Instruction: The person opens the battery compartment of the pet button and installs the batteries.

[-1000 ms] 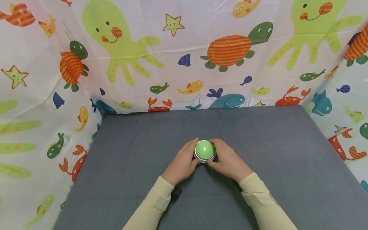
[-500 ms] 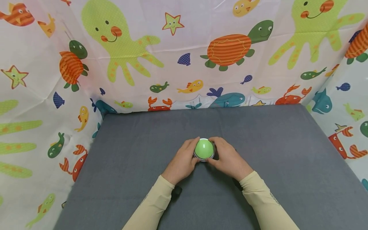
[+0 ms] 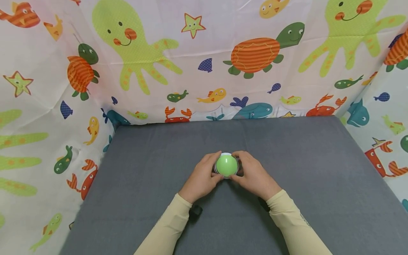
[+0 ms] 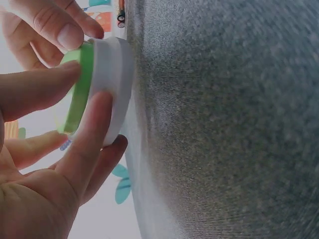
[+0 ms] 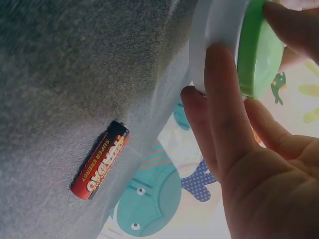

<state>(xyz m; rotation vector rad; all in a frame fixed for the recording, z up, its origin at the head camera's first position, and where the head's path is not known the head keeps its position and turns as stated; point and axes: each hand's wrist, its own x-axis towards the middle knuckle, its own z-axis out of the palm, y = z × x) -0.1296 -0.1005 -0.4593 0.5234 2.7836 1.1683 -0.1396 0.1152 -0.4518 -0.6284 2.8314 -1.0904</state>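
A round push button (image 3: 227,165) with a glossy green dome and a white base is held between both hands, close over the grey cloth. My left hand (image 3: 200,177) grips its left side, thumb at the near edge. On the opposite side my right hand (image 3: 256,178) grips it the same way. In the left wrist view, fingers spread along the white base (image 4: 112,69) and a thumb lies at the green rim. The right wrist view has fingertips on the base and the thumb at the green dome (image 5: 266,55). The underside is hidden.
A red and black battery (image 5: 101,160) lies on the grey cloth (image 5: 50,124) near my right hand. Battery ends (image 4: 121,20) show past the button in the left wrist view. A sea-animal printed curtain (image 3: 204,39) encloses the back and sides.
The button has tipped slightly toward me: its far white rim now shows, and less of the near silver rim. Both hands keep their hold, with small finger shifts.
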